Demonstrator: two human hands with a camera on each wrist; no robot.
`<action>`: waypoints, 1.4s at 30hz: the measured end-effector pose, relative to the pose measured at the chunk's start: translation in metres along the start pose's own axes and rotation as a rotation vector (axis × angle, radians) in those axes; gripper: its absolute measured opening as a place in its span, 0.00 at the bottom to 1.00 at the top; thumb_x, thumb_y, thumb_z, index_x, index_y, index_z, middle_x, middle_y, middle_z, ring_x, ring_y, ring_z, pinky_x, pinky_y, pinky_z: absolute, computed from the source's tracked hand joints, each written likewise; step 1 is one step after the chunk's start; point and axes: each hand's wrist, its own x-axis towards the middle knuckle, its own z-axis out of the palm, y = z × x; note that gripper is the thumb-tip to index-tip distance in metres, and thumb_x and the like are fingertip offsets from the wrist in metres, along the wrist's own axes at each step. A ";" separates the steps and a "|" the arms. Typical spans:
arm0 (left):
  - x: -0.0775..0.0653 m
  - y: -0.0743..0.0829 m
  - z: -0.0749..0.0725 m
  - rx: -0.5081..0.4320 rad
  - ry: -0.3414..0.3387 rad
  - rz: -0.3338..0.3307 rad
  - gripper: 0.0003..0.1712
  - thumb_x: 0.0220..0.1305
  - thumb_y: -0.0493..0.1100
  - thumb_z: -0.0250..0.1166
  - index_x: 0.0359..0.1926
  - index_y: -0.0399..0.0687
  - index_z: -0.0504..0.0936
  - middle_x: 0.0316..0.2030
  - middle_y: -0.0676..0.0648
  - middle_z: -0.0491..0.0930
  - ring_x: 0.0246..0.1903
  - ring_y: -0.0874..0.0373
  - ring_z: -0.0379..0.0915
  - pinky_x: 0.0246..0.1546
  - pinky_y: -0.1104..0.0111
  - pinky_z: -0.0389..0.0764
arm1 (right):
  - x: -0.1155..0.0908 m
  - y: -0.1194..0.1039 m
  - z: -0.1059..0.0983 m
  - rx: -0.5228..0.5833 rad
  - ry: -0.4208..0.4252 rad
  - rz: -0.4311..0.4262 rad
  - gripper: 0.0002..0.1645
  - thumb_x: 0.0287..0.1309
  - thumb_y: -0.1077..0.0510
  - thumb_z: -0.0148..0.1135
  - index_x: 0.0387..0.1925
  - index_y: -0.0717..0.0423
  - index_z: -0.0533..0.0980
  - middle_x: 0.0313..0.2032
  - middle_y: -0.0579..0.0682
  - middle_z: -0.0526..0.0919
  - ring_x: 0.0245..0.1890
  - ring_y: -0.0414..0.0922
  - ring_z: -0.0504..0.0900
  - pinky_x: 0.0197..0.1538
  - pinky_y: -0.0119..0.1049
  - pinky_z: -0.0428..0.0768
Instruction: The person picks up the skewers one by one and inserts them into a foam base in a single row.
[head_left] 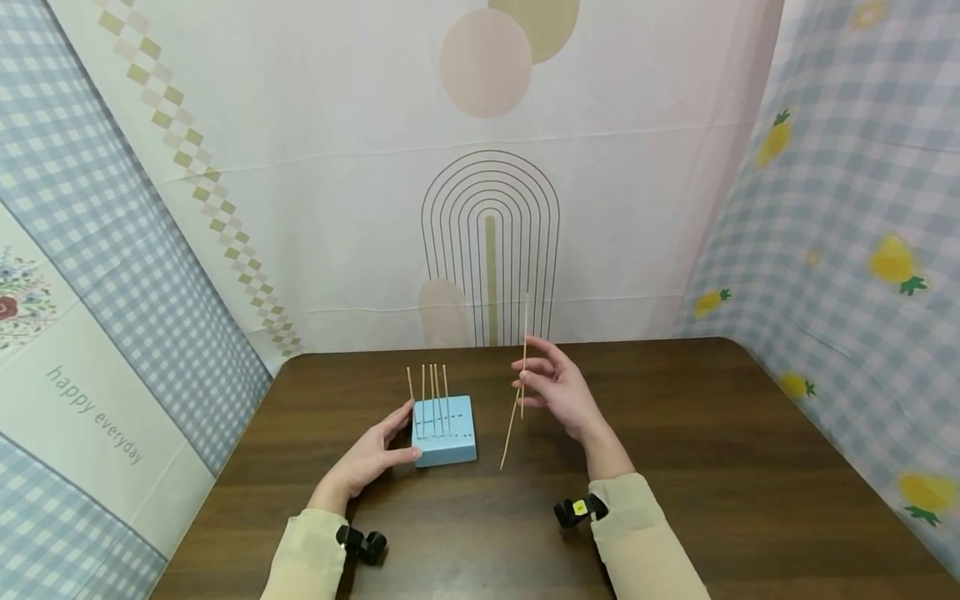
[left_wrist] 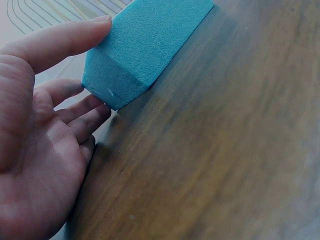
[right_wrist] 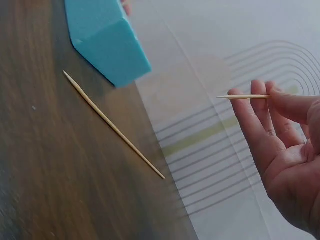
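A light blue foam block (head_left: 446, 454) sits on the table, with several thin wooden skewers (head_left: 446, 387) standing in its top, mostly in a row, and small dark holes beside them. My left hand (head_left: 369, 457) holds the block by its left side, thumb at the near corner and fingers along the side, as the left wrist view of the block (left_wrist: 150, 45) also shows. Right of the block, my right hand (head_left: 564, 396) pinches one wooden skewer (right_wrist: 250, 96) between thumb and fingers, raised and nearly upright. Another skewer (right_wrist: 114, 126) lies on the table between block and right hand.
The dark brown wooden table (head_left: 675, 467) ends at a white patterned cloth (head_left: 360, 250) behind. Checked cloths hang at left and right. Black cameras are strapped on both wrists, over pale sleeves (head_left: 637, 517).
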 end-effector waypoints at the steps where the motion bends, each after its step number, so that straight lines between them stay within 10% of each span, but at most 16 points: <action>1: 0.000 0.000 0.000 0.000 0.001 -0.001 0.55 0.70 0.46 0.74 0.87 0.47 0.51 0.84 0.39 0.49 0.84 0.41 0.40 0.79 0.43 0.46 | 0.000 0.000 0.003 0.003 -0.011 -0.003 0.40 0.74 0.70 0.62 0.81 0.46 0.64 0.59 0.61 0.83 0.50 0.55 0.88 0.49 0.55 0.88; 16: 0.000 0.000 0.000 -0.008 0.000 0.007 0.55 0.70 0.45 0.74 0.87 0.46 0.51 0.84 0.39 0.50 0.83 0.41 0.41 0.79 0.42 0.46 | -0.001 0.016 0.053 0.016 -0.110 0.041 0.16 0.74 0.67 0.64 0.59 0.69 0.74 0.54 0.66 0.85 0.55 0.60 0.85 0.58 0.67 0.81; 42: 0.002 -0.001 0.000 -0.008 -0.003 0.008 0.55 0.70 0.45 0.74 0.86 0.43 0.51 0.84 0.38 0.50 0.83 0.40 0.42 0.79 0.42 0.44 | -0.008 0.023 0.094 -0.080 -0.124 0.044 0.08 0.74 0.64 0.67 0.49 0.62 0.77 0.45 0.54 0.85 0.48 0.58 0.86 0.52 0.54 0.87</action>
